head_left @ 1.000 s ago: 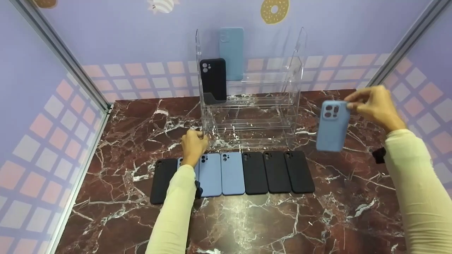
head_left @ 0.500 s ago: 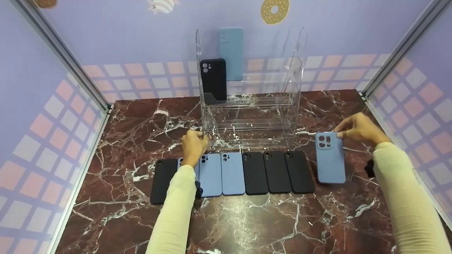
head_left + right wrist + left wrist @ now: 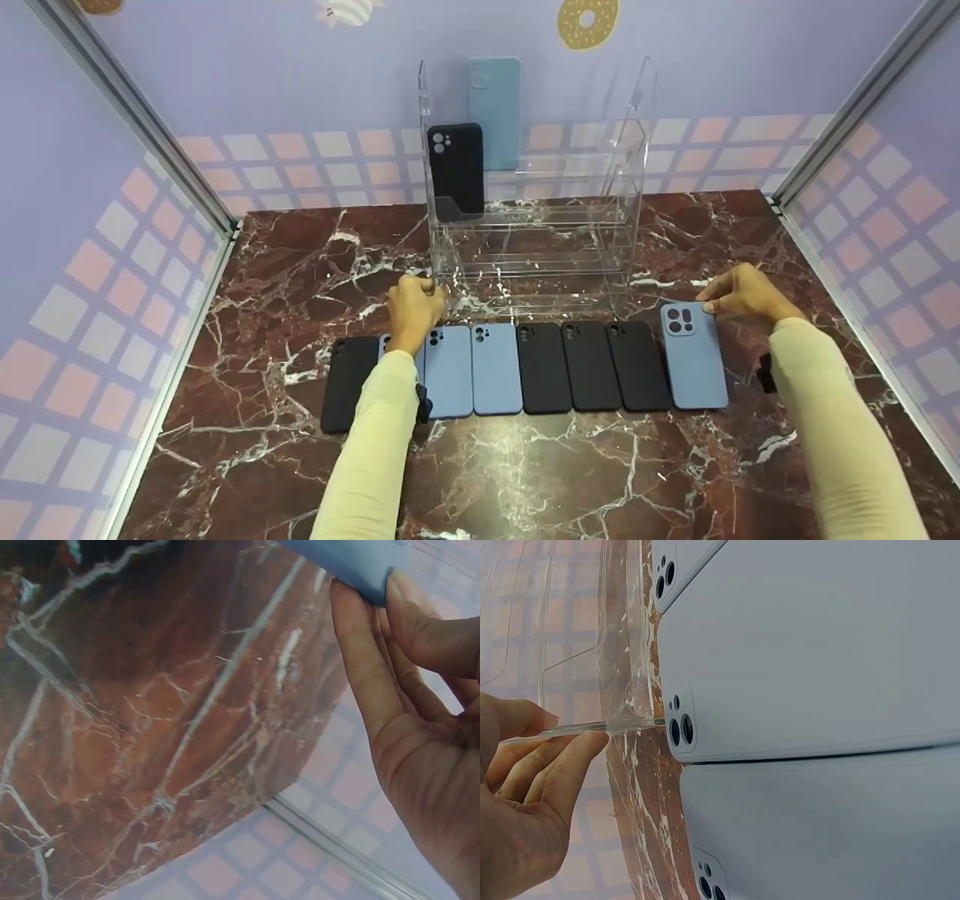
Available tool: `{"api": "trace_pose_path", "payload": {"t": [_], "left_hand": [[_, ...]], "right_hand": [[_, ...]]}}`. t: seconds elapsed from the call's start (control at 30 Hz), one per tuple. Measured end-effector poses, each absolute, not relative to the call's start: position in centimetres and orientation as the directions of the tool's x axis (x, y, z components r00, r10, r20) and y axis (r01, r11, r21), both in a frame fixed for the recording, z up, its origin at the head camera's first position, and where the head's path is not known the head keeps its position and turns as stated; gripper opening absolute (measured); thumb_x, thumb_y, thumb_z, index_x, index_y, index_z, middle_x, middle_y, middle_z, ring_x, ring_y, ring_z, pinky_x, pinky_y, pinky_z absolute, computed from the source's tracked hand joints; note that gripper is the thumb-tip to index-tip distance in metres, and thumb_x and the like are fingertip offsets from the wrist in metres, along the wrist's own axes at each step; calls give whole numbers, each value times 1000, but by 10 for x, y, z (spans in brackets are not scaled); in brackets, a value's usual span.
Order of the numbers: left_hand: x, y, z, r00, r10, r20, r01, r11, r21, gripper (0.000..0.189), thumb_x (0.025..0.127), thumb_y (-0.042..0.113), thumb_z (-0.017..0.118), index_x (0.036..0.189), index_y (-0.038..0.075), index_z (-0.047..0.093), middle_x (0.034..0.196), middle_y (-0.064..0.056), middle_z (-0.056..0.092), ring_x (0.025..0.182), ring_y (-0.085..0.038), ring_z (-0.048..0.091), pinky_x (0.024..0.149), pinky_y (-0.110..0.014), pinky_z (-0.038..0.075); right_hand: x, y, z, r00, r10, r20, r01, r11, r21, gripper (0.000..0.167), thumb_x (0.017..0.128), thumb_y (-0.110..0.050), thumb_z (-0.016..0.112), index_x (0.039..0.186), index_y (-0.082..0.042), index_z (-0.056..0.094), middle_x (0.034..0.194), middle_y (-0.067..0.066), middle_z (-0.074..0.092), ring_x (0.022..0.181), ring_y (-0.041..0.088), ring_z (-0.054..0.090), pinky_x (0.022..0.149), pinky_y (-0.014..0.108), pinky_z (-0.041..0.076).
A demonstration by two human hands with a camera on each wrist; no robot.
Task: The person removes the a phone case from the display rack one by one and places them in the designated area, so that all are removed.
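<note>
My right hand [image 3: 750,295] pinches the top right corner of a light blue phone case [image 3: 697,367], at the right end of a row of cases. In the right wrist view, thumb and fingers meet on that blue corner. My left hand [image 3: 415,309] grips the left side panel of a clear acrylic display rack [image 3: 532,266]; in the left wrist view its thumb and fingers [image 3: 574,772] pinch the thin clear edge. A black phone case [image 3: 457,172] and a teal phone case [image 3: 496,112] stand in the rack's upper tiers, on the left.
The row on the dark red marbled table [image 3: 555,480] holds black cases [image 3: 641,367] and blue cases [image 3: 496,371], partly covered by my left forearm. Purple walls with a checkered band enclose the table at the back and both sides.
My right hand has come down and to the left with the blue phone case, bringing it to the right end of the row. My left hand has stayed on the rack.
</note>
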State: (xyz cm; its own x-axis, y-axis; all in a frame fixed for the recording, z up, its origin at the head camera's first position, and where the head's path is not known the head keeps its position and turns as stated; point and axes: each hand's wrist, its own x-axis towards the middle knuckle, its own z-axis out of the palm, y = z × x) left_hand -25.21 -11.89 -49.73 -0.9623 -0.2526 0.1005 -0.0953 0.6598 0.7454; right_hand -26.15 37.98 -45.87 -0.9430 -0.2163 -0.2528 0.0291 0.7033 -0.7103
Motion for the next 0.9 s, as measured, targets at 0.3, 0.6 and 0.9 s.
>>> {"api": "trace_pose_path", "payload": {"t": [0.3, 0.6, 0.9], "left_hand": [[-252, -119, -496, -961, -253, 107, -90, 659, 747, 12, 87, 9, 71, 87, 4, 81, 88, -11, 77, 85, -35, 72, 83, -50, 54], [-252, -118, -496, -961, -250, 115, -85, 665, 742, 12, 89, 9, 71, 85, 4, 81, 87, -11, 77, 83, -33, 72, 81, -49, 54], [-251, -118, -496, -960, -257, 115, -88, 662, 744, 13, 88, 9, 70, 91, 4, 82, 88, -11, 77, 85, -33, 73, 83, -49, 54]], "right_hand": [[-263, 378, -475, -951, -186, -246, 43, 710, -703, 20, 89, 7, 70, 105, 20, 68, 106, 36, 68, 78, 25, 72, 71, 38, 60], [-263, 374, -488, -964, -147, -223, 51, 719, -693, 18, 88, 9, 70, 103, 19, 69, 110, 38, 65, 82, 30, 72, 70, 35, 60], [-264, 371, -494, -965, -111, -239, 103, 676, -729, 19, 88, 11, 70, 105, 21, 68, 113, 38, 64, 89, 33, 72, 74, 34, 60]]}}
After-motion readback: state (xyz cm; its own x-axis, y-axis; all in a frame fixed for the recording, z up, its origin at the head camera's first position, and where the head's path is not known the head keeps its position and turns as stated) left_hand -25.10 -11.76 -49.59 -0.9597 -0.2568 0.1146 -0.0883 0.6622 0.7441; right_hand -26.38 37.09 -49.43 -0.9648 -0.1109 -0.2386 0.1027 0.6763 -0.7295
